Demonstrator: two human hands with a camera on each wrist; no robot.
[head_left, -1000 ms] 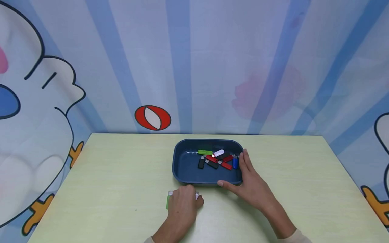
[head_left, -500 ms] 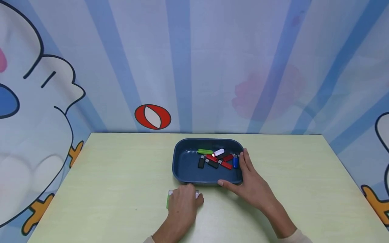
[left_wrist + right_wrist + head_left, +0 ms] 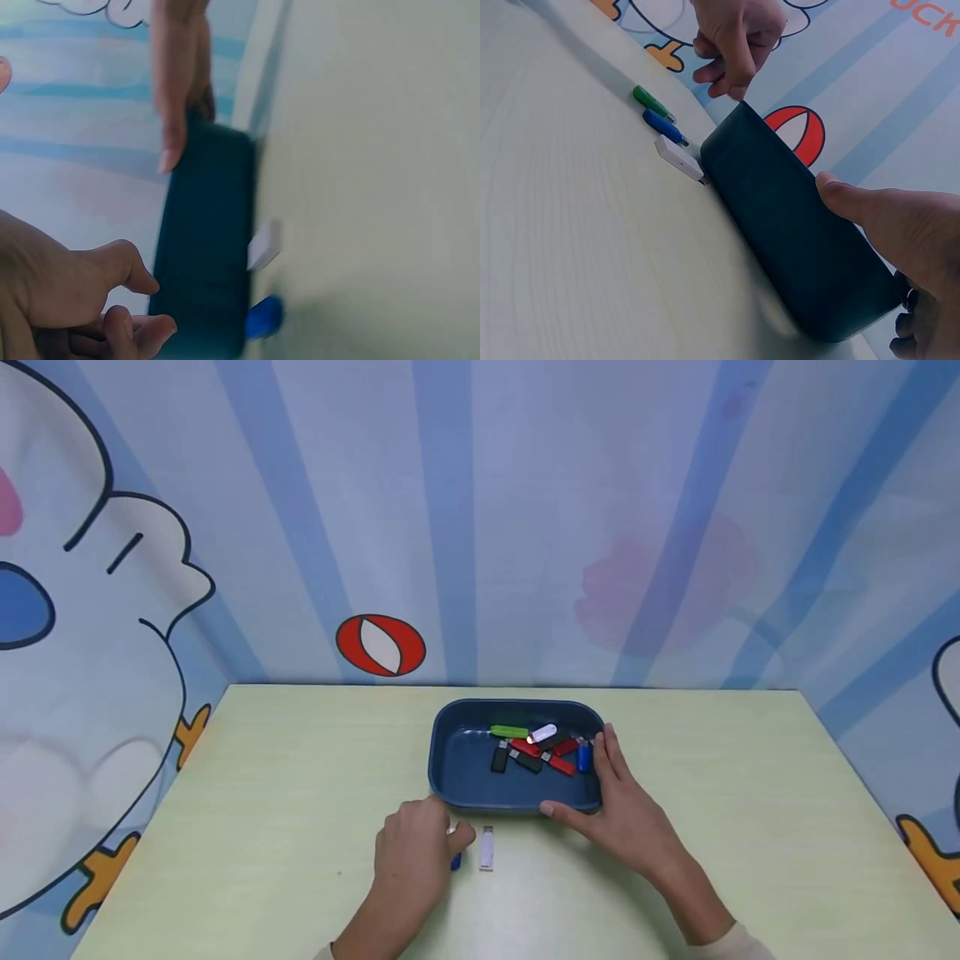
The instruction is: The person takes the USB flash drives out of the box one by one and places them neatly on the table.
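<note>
The right hand point(image 3: 630, 827) holds the near right corner of a dark blue, rounded rectangular plastic bin point(image 3: 465, 777), its thumb and fingers set wide apart: the thumb rests at the front rim while the fingers lie against the right end wall. The left hand point(image 3: 412, 847) is by the bin's near left corner with its fingers bent; the left wrist view shows a narrow gap between thumb and fingertips, with nothing held in it. Whether one of its fingertips touches the bin's corner, I cannot tell. On the pale yellow-green wood-grain table point(image 3: 315, 777), just in front of the bin, three USB sticks lie side by side: a white rectangular stick point(image 3: 680, 157), a blue rounded stick point(image 3: 665, 126) and a green stick point(image 3: 652, 103), their metal plugs toward the bin. In the head view the left hand partly covers the blue one and hides the green one. Inside the bin, mostly toward its right side, a loose cluster holds a bright green stick point(image 3: 508, 732), a glossy white stick point(image 3: 542, 734), a bright blue stick point(image 3: 583, 757) and several red and black ones, some overlapping.
</note>
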